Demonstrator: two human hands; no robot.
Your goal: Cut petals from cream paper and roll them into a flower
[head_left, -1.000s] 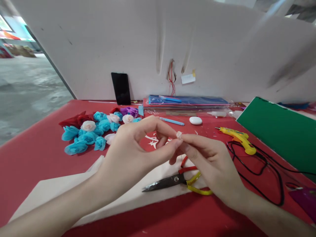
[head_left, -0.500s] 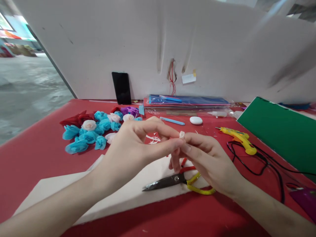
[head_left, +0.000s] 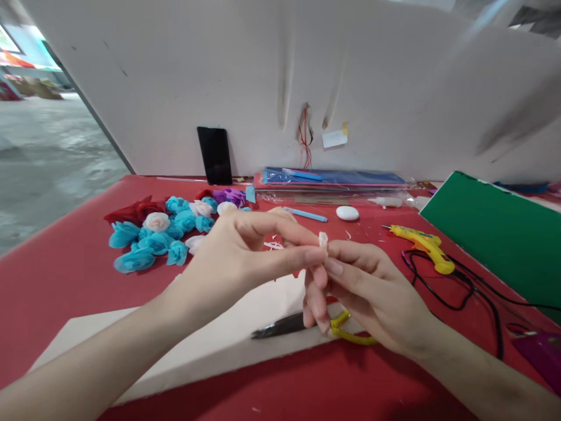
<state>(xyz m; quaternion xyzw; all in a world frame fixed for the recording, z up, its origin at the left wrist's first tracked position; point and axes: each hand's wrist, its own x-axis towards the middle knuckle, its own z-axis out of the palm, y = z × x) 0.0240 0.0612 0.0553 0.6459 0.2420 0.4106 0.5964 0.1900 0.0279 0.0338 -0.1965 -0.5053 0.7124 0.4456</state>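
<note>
A small pale rolled piece (head_left: 323, 239), paper-like, sticks up between the fingertips of both hands. My left hand (head_left: 249, 242) pinches it from the left with thumb and forefinger. From the right, my right hand (head_left: 368, 280) grips its lower part, and the other fingers curl beneath. Most of the piece is hidden by the fingers. Below the hands lie scissors (head_left: 283, 326) with yellow and red handles, partly covered by the right hand. They rest on a cream sheet (head_left: 175, 345) spread over the red table.
Blue, white, red and purple fabric-like flowers (head_left: 160, 242) cluster at left. A yellow glue gun (head_left: 418, 240) with a black cord lies right, beside a green board (head_left: 495, 234). Behind are a pen (head_left: 305, 214), a white oval object (head_left: 347, 213) and a phone (head_left: 214, 156) leaning on the wall.
The fingers of my right hand have dropped lower over the scissors, hiding the red handle. Slightly more of the pale piece shows above the fingertips.
</note>
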